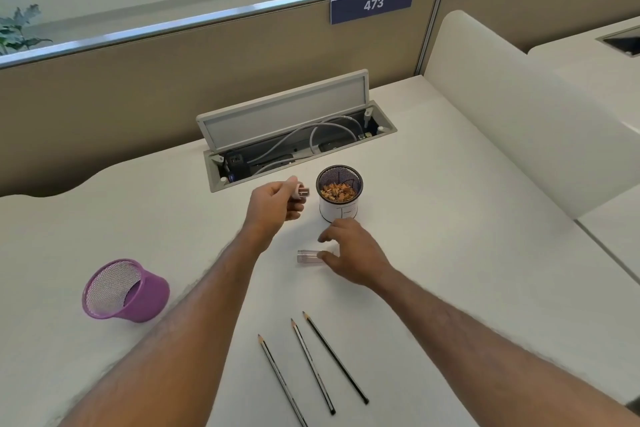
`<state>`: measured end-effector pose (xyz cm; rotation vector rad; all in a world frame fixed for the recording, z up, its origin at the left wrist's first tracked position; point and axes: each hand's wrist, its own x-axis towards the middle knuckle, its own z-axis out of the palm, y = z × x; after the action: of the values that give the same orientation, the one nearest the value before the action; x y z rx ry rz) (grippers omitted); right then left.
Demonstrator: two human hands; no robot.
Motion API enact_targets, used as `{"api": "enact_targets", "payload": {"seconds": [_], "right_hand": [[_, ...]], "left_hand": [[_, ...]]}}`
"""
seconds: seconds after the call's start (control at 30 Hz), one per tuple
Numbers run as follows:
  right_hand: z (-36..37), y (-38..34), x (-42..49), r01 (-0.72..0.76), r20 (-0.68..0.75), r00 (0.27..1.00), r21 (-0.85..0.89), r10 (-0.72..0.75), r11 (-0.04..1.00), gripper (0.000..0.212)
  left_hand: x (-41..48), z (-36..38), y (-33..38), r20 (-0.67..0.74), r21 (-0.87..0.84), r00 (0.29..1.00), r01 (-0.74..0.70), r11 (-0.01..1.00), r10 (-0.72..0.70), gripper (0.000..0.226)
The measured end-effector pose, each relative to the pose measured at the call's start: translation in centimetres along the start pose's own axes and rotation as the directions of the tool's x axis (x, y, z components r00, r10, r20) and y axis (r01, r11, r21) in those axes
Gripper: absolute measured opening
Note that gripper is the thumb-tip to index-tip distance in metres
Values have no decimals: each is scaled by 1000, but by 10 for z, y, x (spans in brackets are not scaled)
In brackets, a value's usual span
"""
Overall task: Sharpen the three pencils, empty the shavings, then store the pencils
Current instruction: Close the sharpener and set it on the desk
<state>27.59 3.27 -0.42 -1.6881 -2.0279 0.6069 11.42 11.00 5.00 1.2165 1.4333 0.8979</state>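
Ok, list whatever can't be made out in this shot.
Small pale pencil sharpener, head view: the left hand covers most of it.
Clear plastic shavings case: the right hand hides one end; grip unclear.
Leftmost grey pencil: back end cut by the bottom edge.
Mark on the white label of the black mesh cup: partly behind the right hand, too small.

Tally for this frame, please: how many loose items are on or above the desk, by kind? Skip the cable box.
Pencils: 3, lying on the desk
Mesh cups: 2, purple cup on its side, dark cup upright with shavings
Sharpener parts: 2, sharpener body held in the left hand, clear casing by the right hand
Total: 7
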Motion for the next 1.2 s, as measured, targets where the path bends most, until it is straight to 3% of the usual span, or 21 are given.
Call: {"api": "enact_targets", "payload": {"seconds": [0.13, 0.27, 0.57, 0.8, 1.2], "right_hand": [[11, -4, 6, 12, 138, 990, -137, 7, 990, 46], [20, -5, 6, -30, 202, 977, -185, 68, 982, 51], [28, -4, 3, -35, 109, 993, -99, 46, 994, 32], [17, -31, 2, 123, 45, 991, 129, -130, 984, 29], [4, -60, 4, 268, 4, 963, 95, -269, 959, 31]], "left_hand": [[-13, -21, -17, -69, -44, 995, 65, 997, -68, 26], [-27, -41, -40, -66, -144, 985, 151, 978, -161, 24], [-55, -65, -75, -12, -282, 967, 243, 928, -256, 18], [-67, -74, -85, -23, -318, 968, 230, 920, -250, 12], [-87, -72, -87, 15, -357, 978, 199, 913, -207, 16]]}}
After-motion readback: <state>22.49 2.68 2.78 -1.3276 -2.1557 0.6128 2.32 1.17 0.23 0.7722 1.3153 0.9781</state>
